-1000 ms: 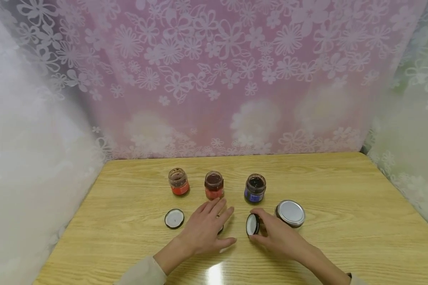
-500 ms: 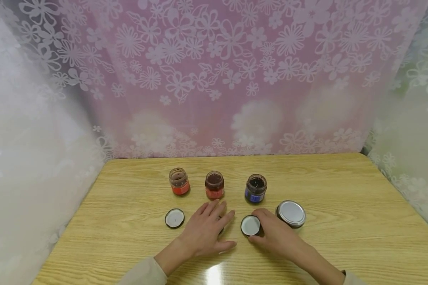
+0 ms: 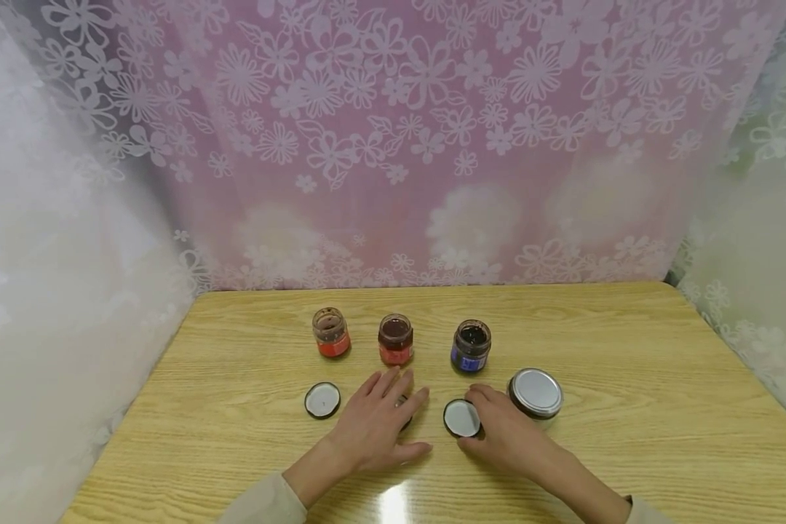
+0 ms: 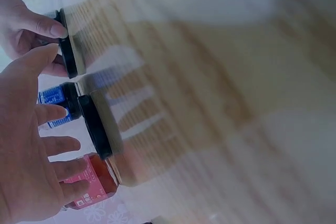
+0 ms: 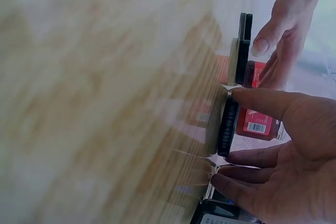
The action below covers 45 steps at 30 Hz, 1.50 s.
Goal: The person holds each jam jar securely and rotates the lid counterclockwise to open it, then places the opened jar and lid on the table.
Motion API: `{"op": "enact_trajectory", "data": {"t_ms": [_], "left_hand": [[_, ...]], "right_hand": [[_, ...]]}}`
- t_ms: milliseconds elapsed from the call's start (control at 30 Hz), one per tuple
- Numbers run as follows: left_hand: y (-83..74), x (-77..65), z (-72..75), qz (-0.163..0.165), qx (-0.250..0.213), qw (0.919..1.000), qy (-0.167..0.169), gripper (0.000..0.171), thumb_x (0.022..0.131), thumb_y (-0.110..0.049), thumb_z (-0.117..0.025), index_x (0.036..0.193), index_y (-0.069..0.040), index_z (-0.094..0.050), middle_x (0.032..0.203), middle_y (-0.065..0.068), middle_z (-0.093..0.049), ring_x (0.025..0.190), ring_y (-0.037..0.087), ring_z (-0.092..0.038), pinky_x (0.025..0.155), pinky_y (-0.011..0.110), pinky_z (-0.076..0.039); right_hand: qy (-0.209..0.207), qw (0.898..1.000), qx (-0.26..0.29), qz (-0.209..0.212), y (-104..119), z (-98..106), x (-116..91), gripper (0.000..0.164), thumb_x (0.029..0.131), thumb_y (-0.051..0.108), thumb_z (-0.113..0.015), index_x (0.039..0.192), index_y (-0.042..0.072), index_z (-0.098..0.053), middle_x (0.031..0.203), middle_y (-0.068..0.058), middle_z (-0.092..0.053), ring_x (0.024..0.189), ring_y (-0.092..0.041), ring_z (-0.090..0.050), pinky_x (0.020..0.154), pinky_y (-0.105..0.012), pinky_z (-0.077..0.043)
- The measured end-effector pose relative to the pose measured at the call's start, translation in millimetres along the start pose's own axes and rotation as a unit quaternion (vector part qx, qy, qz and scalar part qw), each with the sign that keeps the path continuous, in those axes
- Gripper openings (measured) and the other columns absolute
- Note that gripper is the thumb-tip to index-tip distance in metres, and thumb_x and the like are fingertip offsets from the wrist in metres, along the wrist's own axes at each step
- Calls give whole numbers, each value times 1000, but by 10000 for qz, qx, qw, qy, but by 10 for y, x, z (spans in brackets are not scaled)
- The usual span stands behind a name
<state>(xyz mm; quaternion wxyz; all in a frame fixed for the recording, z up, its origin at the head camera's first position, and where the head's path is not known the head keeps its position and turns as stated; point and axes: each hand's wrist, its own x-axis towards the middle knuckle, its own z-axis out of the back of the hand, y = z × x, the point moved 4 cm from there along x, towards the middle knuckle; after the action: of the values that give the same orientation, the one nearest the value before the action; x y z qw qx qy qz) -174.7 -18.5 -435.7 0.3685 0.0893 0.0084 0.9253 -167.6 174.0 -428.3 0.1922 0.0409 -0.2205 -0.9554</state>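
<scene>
My right hand [image 3: 511, 437] holds a black-rimmed jar lid [image 3: 461, 418] by its edge. In the right wrist view the thumb and a finger lie at opposite sides of this lid [image 5: 228, 125], which is flat on the table, pale inside up. My left hand [image 3: 376, 426] is spread low over a second lid [image 4: 95, 125], mostly hidden in the head view. A third lid [image 3: 322, 400] lies to its left, pale inside up. Behind stand three open jars: a red-labelled jar [image 3: 331, 335], another red-labelled jar [image 3: 396, 340] and a blue-labelled jar [image 3: 471, 347].
A wider, low jar with a silver lid [image 3: 536, 393] stands just right of my right hand. The wooden table [image 3: 602, 335] ends at a pink flowered curtain [image 3: 380, 182] at the back. Pale curtains hang on both sides.
The lid in my right hand has tipped from standing on edge to lying flat, pale inside up. My left hand has stayed nearly still over its lid.
</scene>
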Motion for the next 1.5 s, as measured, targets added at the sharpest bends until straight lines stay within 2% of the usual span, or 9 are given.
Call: {"op": "enact_trajectory", "data": {"t_ms": [200, 333, 567, 733, 833, 1000, 1200, 1333, 1500], "left_hand": [[6, -12, 0, -4, -19, 10000, -55, 74, 89, -70, -40, 143, -21, -46, 146, 12, -40, 135, 32, -34, 107, 46, -29], [4, -28, 9, 27, 23, 9998, -218, 73, 89, -70, -41, 143, -21, -46, 145, 12, -41, 135, 31, -34, 108, 45, -29], [-30, -39, 69, 88, -14, 9987, -500, 72, 88, -69, -43, 141, -19, -49, 144, 10, -43, 134, 29, -35, 107, 43, -30], [-103, -18, 136, 140, -264, 9968, -738, 71, 89, -66, -45, 139, -16, -50, 143, 10, -44, 133, 27, -37, 102, 43, -37], [-156, 13, 164, 195, -599, 9952, -745, 70, 90, -65, -45, 140, -15, -49, 144, 10, -43, 134, 27, -36, 100, 45, -39], [-248, 94, 159, 238, -928, 9929, -707, 70, 91, -64, -45, 141, -15, -48, 146, 9, -41, 134, 27, -35, 101, 44, -39], [-347, 186, 123, 183, -874, 9934, -725, 69, 90, -64, -46, 140, -17, -48, 147, 8, -39, 135, 27, -34, 101, 44, -38], [-437, 272, 114, 27, -703, 9954, -652, 69, 91, -65, -43, 142, -18, -46, 149, 7, -36, 137, 27, -30, 104, 44, -35], [-539, 384, 143, -131, -442, 9975, -534, 72, 90, -68, -40, 144, -22, -44, 152, 5, -32, 139, 27, -26, 107, 42, -30]], "right_hand": [[-41, 10000, 90, 4, 12, 0, -32, 61, 78, 30, -79, 126, 0, -55, 128, -17, -52, 118, -35, -49, 95, -50, -42], [-95, 9998, 180, 90, 47, 58, -104, 59, 83, 35, -74, 129, 4, -54, 130, -15, -52, 120, -34, -49, 95, -51, -42], [-20, 9966, 514, 639, 113, 317, -314, 57, 90, 47, -62, 137, 16, -51, 145, -8, -40, 130, -31, -40, 95, -52, -41], [-292, 9927, 128, 1159, 81, 519, -405, 55, 91, 50, -58, 140, 27, -47, 151, 5, -31, 133, -20, -36, 90, -42, -47], [-583, 9895, -168, 1311, 23, 625, -415, 58, 91, 47, -61, 141, 23, -46, 151, 4, -30, 135, -21, -34, 91, -44, -47], [-819, 9891, -540, 1096, -148, 751, -415, 65, 89, 48, -62, 144, 18, -44, 152, -2, -30, 138, -29, -26, 96, -56, -39], [-745, 9928, -722, 598, -399, 815, -465, 76, 86, 59, -60, 150, 27, -32, 155, -3, -23, 139, -33, -24, 94, -63, -33], [-779, 9927, -803, 447, -590, 831, -521, 82, 84, 57, -64, 151, 31, -26, 155, -4, -22, 140, -34, -21, 95, -64, -30], [-869, 9880, -1146, 564, -787, 814, -572, 85, 84, 55, -66, 152, 27, -24, 155, -9, -22, 142, -33, -14, 112, -53, -8]]}}
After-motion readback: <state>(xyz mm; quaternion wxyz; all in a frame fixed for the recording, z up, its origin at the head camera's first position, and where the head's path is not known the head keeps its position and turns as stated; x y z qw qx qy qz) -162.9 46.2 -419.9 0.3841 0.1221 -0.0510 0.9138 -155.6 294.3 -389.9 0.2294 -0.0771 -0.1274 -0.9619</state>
